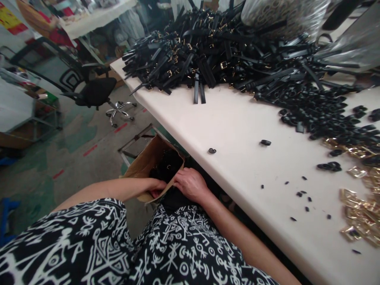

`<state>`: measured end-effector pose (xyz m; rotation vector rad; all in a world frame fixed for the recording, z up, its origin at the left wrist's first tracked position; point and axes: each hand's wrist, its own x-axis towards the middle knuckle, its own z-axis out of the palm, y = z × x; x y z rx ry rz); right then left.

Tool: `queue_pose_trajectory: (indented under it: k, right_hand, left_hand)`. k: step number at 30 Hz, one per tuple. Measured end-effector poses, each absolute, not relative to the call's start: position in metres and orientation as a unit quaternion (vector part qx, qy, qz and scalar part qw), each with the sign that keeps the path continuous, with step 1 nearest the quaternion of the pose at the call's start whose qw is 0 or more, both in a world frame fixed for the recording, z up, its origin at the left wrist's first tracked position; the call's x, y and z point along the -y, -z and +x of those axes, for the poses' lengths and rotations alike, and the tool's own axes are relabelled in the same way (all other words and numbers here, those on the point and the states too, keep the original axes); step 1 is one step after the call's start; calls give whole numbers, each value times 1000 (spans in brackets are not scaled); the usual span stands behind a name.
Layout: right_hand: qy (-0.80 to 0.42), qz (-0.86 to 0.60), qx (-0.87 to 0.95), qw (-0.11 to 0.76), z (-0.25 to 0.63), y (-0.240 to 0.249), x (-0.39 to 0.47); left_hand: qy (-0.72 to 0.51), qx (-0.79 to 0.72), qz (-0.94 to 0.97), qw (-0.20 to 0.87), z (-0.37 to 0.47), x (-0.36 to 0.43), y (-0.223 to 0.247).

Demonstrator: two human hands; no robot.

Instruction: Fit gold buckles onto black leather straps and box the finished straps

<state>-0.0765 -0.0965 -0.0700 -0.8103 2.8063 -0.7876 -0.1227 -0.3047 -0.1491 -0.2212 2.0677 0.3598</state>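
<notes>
A brown cardboard box (142, 162), open at the top, stands low beside the table, close to my body. Black straps (166, 164) with a small gold buckle lie inside it. My right hand (191, 184) grips the box's near-right rim with its fingers bent over the edge. Across the near side of the box, my left hand (157, 187) reaches in just behind the wall. Its fingers are mostly hidden, and whether they hold anything does not show.
On the white table (231, 118) lies a big heap of black buckled straps (208, 55). Black loops (320, 107) and gold buckles (359, 213) are piled at the right. Clear plastic bags (282, 19) stand behind. An office chair (95, 89) is on the floor at left.
</notes>
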Motion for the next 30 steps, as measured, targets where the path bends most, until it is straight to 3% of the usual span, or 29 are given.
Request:
queue_pose_trajectory:
  k: [4,12,22,30]
  right_hand:
    - [264,-265,-926,56,-77,71,97]
    - [249,-266,-930,49,-76,68,97]
    - [253,-261,-930,58,-76,69,97]
    - [247,-271,-929,50,-76,67,97]
  left_hand:
    - [-44,-834,20,550,-143,320,139]
    - [90,-880,248,395,-181,355,138]
    - [161,-883,287,335,-185,383,159]
    - [178,-873,304,336,-174,356,180]
